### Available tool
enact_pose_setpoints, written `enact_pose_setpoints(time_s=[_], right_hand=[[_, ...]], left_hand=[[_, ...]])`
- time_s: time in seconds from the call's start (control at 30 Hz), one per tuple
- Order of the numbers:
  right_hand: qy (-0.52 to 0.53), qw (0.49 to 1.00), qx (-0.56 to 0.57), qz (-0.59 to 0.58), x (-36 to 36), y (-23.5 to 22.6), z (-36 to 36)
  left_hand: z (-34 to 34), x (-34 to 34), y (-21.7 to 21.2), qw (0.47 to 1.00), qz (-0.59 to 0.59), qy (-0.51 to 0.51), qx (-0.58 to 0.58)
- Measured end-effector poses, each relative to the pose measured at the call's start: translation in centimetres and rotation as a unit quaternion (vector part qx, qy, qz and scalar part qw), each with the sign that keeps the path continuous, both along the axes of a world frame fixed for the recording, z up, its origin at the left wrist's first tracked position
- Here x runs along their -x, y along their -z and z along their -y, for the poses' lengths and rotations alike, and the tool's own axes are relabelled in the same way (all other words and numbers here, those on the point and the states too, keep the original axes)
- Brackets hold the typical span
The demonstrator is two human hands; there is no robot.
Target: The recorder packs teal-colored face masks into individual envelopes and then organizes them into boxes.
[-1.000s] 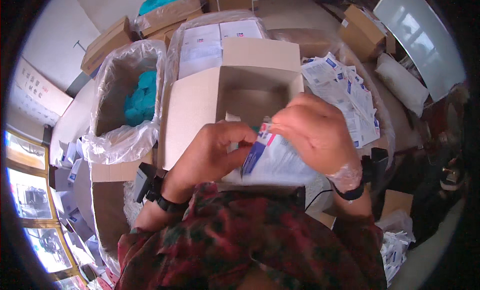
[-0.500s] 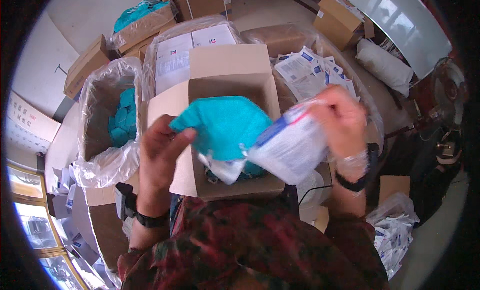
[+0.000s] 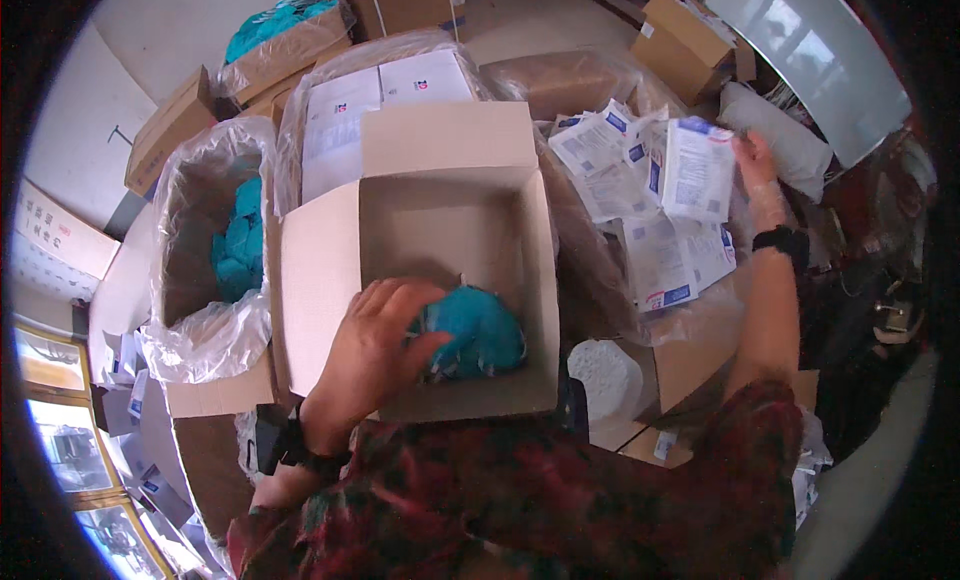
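Change of state, mask: half a second ago the left hand (image 3: 375, 335) held a teal mask spread out above the brown carton (image 3: 440, 225) at the centre of the frame. The left hand is now down inside that carton, at the left edge of a small heap of teal masks (image 3: 475, 330) near the carton's lower wall. The mask can no longer be told apart from the others in this heap.

Change of state, wrapper: the white-and-blue wrapper (image 3: 700, 170), formerly next to the mask, is now at the upper right of the frame, over the loose wrapper pile (image 3: 600, 170). The right hand (image 3: 757, 170) is at the wrapper's right edge, with the arm extended.

Finger state, left: thumb and fingers are curved and set apart, the thumb overlapping the heap. Whether they grip a mask cannot be told.

Finger state, right: the fingertips are close to the wrapper's edge. Whether they pinch it or have let go cannot be told.

Effect on the work: mask and wrapper are now well apart, each at its own kind. By judgement, the separation of this one piece is complete or nearly so.
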State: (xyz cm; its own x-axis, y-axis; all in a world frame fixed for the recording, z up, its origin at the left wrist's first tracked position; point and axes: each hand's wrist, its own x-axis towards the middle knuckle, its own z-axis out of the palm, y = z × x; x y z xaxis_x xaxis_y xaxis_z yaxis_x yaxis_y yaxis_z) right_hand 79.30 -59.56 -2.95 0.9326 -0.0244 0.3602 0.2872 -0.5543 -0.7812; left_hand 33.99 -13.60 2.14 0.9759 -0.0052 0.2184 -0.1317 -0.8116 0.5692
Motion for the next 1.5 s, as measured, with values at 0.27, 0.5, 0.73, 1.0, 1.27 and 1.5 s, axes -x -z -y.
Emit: enact_pose_setpoints(time_s=[0.27, 0.5, 0.73, 1.0, 1.27, 1.5], right_hand=[[-0.202, 0.933, 0.291, -0.06, 4.9, 8.7, -8.9], [-0.288, 0.891, 0.271, -0.221, 1.1, 24.8, -9.3], [-0.367, 0.791, 0.387, -0.301, 2.8, 33.4, -16.7], [-0.328, 0.722, 0.539, -0.284, 3.9, 44.3, -17.6], [-0.301, 0.707, 0.575, -0.281, 3.2, 44.6, -16.0], [-0.348, 0.723, 0.511, -0.308, 2.9, 46.5, -16.1]], left_hand=[[-1.5, 0.1, 1.8, 0.983, 0.062, -0.129, -0.114], [-2.2, -0.2, 4.1, 0.977, 0.077, -0.135, -0.145], [-0.3, -2.1, 3.0, 0.949, -0.018, -0.193, -0.247], [0.8, -3.1, 2.2, 0.939, -0.052, -0.248, -0.233], [0.9, -4.8, 2.4, 0.926, -0.04, -0.268, -0.263], [0.5, -3.9, 2.6, 0.931, -0.044, -0.309, -0.19]])
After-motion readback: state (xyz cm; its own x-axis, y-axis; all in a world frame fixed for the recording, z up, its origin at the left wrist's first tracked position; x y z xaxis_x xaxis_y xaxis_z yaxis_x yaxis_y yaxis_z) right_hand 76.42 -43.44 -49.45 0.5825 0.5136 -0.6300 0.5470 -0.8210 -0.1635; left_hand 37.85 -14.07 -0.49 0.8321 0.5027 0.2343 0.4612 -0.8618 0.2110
